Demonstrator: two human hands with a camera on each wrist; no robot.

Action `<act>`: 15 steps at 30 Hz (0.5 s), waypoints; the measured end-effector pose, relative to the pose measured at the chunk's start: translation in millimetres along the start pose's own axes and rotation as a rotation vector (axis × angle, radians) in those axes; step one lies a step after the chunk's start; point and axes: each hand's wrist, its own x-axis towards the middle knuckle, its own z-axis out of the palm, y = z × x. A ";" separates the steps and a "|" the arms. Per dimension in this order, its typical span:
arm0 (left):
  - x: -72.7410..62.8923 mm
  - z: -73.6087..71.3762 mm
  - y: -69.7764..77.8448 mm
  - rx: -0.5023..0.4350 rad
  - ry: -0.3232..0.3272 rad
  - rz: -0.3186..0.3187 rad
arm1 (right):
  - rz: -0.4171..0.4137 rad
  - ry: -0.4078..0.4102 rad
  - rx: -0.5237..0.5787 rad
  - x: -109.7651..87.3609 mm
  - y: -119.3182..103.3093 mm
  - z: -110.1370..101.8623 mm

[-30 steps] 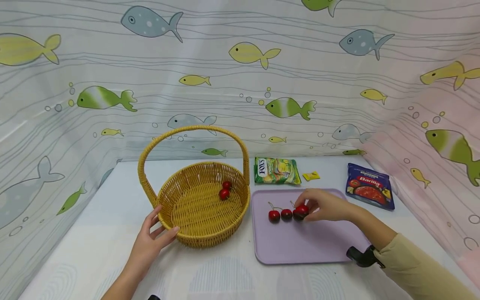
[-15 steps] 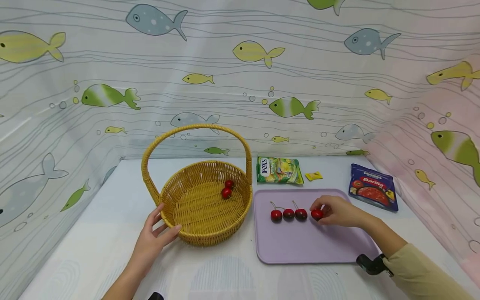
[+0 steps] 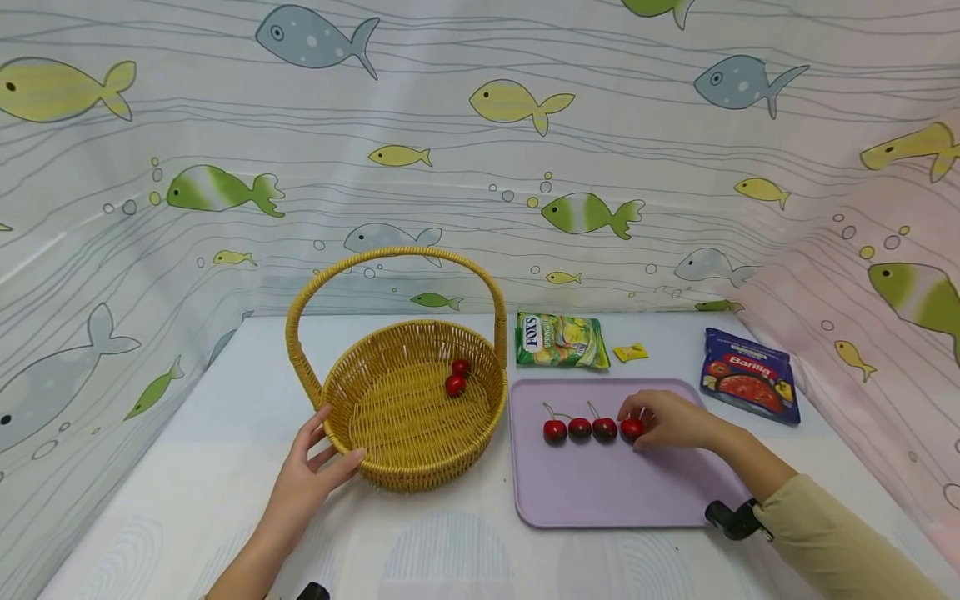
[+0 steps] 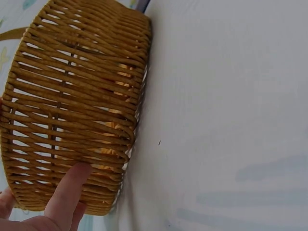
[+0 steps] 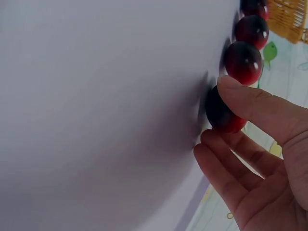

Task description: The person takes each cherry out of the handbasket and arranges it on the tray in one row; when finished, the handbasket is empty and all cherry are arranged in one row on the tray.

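My right hand (image 3: 670, 420) pinches a dark red cherry (image 5: 226, 111) between thumb and fingers on the lilac tray (image 3: 585, 492). To its left, three cherries, one of them the nearest cherry (image 3: 604, 430), stand in a row, stems pointing up and back. My left hand (image 3: 306, 483) touches the near left side of the yellow wicker basket (image 3: 416, 478), its fingers spread and fairly straight. In the left wrist view, a finger (image 4: 67, 195) lies against the basket's woven outer wall. Inside the basket, two cherries (image 3: 456, 384) lie together at the right.
Behind the tray lie a green Fox's candy bag (image 3: 562, 341) and a small yellow wrapped candy (image 3: 630, 352). A blue Barilla pouch (image 3: 751, 375) lies right of the tray. The basket's tall handle (image 3: 397, 252) arches over it. A fish-print curtain (image 3: 450, 200) encloses the table's back and sides.
My right hand drew one cherry rightward away from the others, then shifted it slightly back left, close to the row. The left hand has stayed at the basket.
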 end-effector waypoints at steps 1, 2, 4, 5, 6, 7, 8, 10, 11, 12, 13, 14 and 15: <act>-0.1 0.0 0.1 0.001 0.000 0.002 | 0.004 -0.002 -0.004 0.4 -0.1 0.1; 0.1 0.1 0.3 0.001 0.001 0.004 | 0.008 -0.005 -0.006 0.8 -0.3 0.1; 0.0 0.0 0.6 0.002 0.001 0.007 | 0.017 -0.006 -0.014 1.3 -0.4 0.3; 0.1 0.0 0.7 0.001 0.000 0.008 | 0.020 -0.007 -0.015 1.5 -0.4 0.2; 0.3 0.0 0.8 0.003 0.001 0.009 | 0.024 -0.007 -0.017 1.6 -0.3 0.2; 0.3 0.0 0.9 0.004 0.002 0.010 | 0.025 -0.008 -0.019 1.6 -0.2 -0.1; 0.4 0.0 0.9 0.004 0.002 0.010 | 0.026 -0.009 -0.019 1.5 -0.2 -0.6; 0.4 0.0 0.8 0.003 0.000 0.010 | 0.031 -0.008 -0.025 0.7 -0.9 -2.0; 0.4 0.0 0.6 0.000 0.001 0.010 | 0.036 -0.009 -0.028 0.1 -1.6 -3.0; 0.3 0.0 0.3 0.002 0.001 0.009 | 0.039 -0.006 -0.034 -0.7 -2.5 -4.3; -0.2 -0.1 -0.3 -0.001 0.000 0.006 | 0.041 -0.002 -0.038 -1.6 -3.9 -5.9; -0.5 -0.2 -0.9 -0.005 -0.002 0.003 | 0.042 0.000 -0.036 -2.5 -5.9 -7.5; -1.0 -0.3 -1.5 -0.006 -0.002 -0.001 | 0.044 0.001 -0.033 -3.3 -7.9 -9.3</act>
